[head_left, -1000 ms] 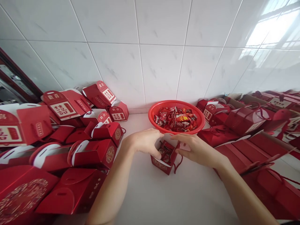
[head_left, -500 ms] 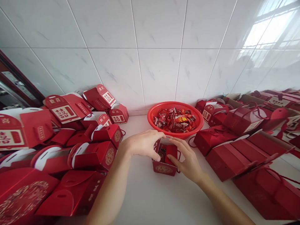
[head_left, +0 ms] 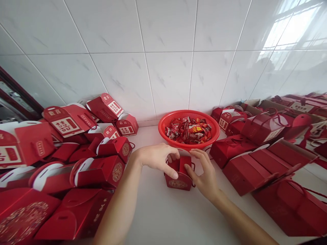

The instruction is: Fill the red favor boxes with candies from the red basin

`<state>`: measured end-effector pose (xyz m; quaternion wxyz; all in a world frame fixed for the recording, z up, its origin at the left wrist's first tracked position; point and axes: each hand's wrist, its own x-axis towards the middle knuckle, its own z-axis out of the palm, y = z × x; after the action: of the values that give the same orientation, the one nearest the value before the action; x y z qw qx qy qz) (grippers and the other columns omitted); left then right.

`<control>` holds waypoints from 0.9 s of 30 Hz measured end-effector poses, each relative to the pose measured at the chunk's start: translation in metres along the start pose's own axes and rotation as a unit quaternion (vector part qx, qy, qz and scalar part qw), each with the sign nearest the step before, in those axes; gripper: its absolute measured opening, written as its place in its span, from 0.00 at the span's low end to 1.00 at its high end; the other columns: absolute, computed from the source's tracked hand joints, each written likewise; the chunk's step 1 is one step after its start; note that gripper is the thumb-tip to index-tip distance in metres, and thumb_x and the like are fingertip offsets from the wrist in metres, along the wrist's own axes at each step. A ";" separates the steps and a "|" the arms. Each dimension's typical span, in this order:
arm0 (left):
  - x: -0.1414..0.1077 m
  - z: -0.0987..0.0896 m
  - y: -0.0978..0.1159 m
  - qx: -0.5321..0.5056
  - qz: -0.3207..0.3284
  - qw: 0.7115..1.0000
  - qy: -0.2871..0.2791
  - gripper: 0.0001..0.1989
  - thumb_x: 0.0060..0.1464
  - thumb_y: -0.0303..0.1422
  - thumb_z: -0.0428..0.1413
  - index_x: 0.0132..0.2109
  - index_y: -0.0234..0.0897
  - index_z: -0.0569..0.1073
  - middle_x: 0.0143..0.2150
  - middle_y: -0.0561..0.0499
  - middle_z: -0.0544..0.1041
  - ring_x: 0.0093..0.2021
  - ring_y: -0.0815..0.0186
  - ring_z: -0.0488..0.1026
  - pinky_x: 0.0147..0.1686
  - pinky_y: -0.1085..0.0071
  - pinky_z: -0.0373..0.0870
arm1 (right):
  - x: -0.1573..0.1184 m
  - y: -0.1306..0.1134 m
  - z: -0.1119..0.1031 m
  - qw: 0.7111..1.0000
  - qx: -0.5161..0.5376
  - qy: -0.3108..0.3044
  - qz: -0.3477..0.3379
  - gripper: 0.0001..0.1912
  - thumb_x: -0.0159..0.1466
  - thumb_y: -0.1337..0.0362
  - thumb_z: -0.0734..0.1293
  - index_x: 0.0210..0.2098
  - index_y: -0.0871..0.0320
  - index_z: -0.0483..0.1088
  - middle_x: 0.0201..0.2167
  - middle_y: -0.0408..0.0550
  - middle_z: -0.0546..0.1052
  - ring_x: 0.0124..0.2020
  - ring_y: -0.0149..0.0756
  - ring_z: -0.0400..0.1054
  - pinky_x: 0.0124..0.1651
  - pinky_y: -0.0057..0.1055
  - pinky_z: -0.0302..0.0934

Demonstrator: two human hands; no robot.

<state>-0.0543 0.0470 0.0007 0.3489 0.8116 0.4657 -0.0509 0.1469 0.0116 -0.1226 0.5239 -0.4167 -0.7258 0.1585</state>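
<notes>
A small red gift box (head_left: 178, 184) with gold print on its front stands on the white surface before me, its top panels folded partly inward. On its left side, my left hand (head_left: 159, 158) grips the box from above, thumb at the front flap and fingers toward the back. My right hand (head_left: 205, 173) holds the right side, with the thumb on the right panel and the fingers behind it. A cord handle (head_left: 193, 166) hangs at that side. The box's inside is mostly hidden by the panels and my fingers.
Behind the box, a red plastic basket (head_left: 162, 135) holds wrapped sweets (head_left: 189, 131) against the tiled wall (head_left: 168, 85). Many red boxes (head_left: 102, 170) crowd the left, several with raised flaps. More red boxes with cord handles (head_left: 245, 173) line the right.
The side panels have folded inward, covering the contents that showed before. The front flap now stands up in an arch under my left thumb. The view has shifted slightly.
</notes>
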 end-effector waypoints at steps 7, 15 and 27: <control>0.008 0.003 -0.010 -0.010 -0.027 0.999 0.040 0.16 0.45 0.41 0.63 0.41 0.39 0.73 0.45 0.50 0.77 0.42 0.61 0.74 0.36 0.70 0.68 | 0.001 0.010 0.004 0.999 0.026 -0.009 -0.025 0.20 0.65 0.66 0.68 0.56 0.53 0.68 0.50 0.53 0.76 0.51 0.42 0.71 0.53 0.40 0.69; 0.011 0.003 -0.010 0.067 -0.119 0.988 0.069 0.16 0.41 0.41 0.64 0.31 0.40 0.65 0.34 0.55 0.72 0.30 0.65 0.67 0.25 0.70 0.59 | 0.002 0.011 0.003 0.996 0.090 -0.005 0.015 0.17 0.67 0.64 0.66 0.55 0.52 0.70 0.45 0.49 0.79 0.46 0.40 0.73 0.49 0.38 0.69; 0.017 0.009 -0.022 0.037 -0.107 0.991 0.071 0.17 0.42 0.36 0.63 0.38 0.41 0.66 0.40 0.54 0.72 0.35 0.64 0.70 0.28 0.72 0.63 | 0.000 0.004 -0.003 0.990 0.054 -0.126 -0.012 0.21 0.57 0.50 0.75 0.43 0.55 0.73 0.54 0.58 0.73 0.54 0.49 0.70 0.53 0.42 0.68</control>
<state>-0.0595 0.0611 -0.0239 0.2769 0.7711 0.5714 -0.0473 0.1510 0.0138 -0.1244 0.4519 -0.3557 -0.7812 0.2429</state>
